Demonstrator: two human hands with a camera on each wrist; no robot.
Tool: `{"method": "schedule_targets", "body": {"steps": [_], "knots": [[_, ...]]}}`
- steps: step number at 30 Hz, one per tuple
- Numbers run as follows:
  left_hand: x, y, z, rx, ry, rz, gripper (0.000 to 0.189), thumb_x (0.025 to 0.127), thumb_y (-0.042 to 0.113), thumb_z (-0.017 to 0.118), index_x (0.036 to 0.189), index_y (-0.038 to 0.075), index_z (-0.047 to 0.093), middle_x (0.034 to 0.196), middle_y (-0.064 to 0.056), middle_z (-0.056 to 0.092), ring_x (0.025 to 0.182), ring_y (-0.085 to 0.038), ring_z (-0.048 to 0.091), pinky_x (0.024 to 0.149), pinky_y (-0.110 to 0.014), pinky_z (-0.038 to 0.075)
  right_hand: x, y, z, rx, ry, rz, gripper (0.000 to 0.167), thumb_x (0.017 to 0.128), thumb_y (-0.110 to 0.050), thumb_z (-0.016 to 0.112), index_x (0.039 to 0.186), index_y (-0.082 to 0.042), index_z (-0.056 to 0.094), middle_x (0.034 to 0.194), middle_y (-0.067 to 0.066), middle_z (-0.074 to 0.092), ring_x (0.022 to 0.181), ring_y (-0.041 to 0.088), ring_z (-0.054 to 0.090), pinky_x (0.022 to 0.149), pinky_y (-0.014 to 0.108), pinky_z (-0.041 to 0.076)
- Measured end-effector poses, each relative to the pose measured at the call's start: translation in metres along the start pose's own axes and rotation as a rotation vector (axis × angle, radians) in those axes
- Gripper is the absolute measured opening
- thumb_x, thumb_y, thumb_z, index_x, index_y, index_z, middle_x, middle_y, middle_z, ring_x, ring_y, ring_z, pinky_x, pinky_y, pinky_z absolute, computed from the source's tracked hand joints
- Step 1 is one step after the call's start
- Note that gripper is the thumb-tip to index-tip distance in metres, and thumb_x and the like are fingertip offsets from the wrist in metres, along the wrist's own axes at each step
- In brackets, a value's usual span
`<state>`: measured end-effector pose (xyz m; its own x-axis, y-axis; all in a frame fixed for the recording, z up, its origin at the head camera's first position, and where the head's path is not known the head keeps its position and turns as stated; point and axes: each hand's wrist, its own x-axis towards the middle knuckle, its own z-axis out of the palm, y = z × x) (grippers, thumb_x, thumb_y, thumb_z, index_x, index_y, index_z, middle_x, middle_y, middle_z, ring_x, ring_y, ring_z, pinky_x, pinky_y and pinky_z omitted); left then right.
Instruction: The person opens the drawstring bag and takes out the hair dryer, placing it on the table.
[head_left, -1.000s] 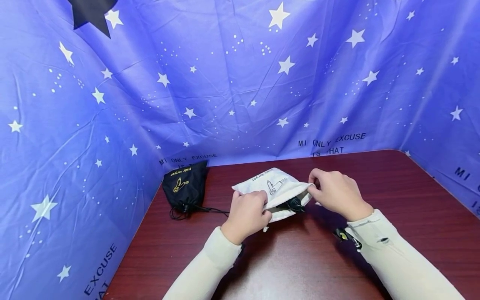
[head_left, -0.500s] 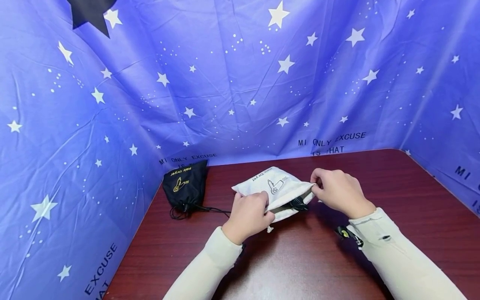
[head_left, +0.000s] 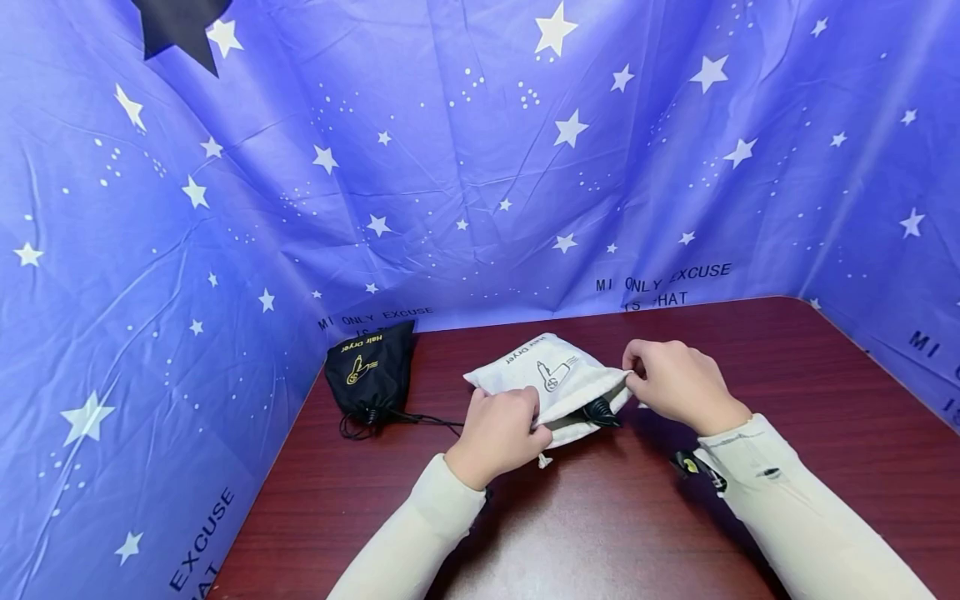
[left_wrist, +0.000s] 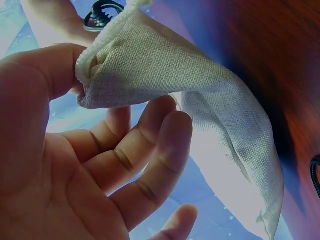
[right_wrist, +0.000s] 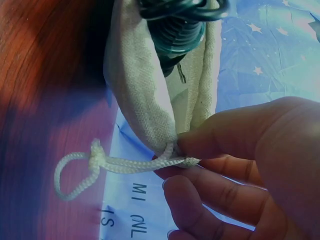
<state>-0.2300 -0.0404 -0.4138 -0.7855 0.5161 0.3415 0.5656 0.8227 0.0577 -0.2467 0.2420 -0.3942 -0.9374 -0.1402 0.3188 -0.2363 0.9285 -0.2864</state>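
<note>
A white drawstring bag [head_left: 517,367] printed "Hair Dryer" lies on the table with its mouth toward the person, gaping between both hands. My left hand [head_left: 498,435] pinches the left end of the mouth; in the left wrist view, thumb and fingers hold the cloth [left_wrist: 160,65]. At the other end, my right hand [head_left: 678,385] pinches the corner beside the knotted white drawstring [right_wrist: 130,165]. Inside the mouth shows a black coiled cord [head_left: 602,412], its ribbed sleeve [right_wrist: 177,37] clear in the right wrist view. Whatever lies deeper in the bag is hidden.
Left of the white bag, a black drawstring bag [head_left: 371,371] with yellow "Hair Dryer" print lies near the table's left edge, its black cords [head_left: 427,419] trailing toward the left hand. A blue star-printed curtain [head_left: 450,167] surrounds the dark red wooden table [head_left: 600,517].
The right hand has moved slightly to the right, drawing its corner of the white bag's mouth with it. The left hand has shifted very slightly right. The black bag has stayed put.
</note>
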Motion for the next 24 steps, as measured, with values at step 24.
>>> {"method": "schedule_targets", "body": {"steps": [24], "knots": [[-0.0036, 0.0057, 0.0035, 0.03, -0.036, 0.088, 0.03, 0.076, 0.032, 0.068, 0.06, 0.025, 0.043, 0.056, 0.015, 0.043, 0.055, -0.007, 0.052, 0.065, -0.036, 0.033, 0.0002, -0.0018, 0.0043, -0.019, -0.091, -0.028, 0.01, 0.08, -0.02, 0.07, 0.077, -0.026, 0.063, 0.066, -0.007, 0.058, 0.062, 0.017, 0.054, 0.05, 0.036, 0.037]]}}
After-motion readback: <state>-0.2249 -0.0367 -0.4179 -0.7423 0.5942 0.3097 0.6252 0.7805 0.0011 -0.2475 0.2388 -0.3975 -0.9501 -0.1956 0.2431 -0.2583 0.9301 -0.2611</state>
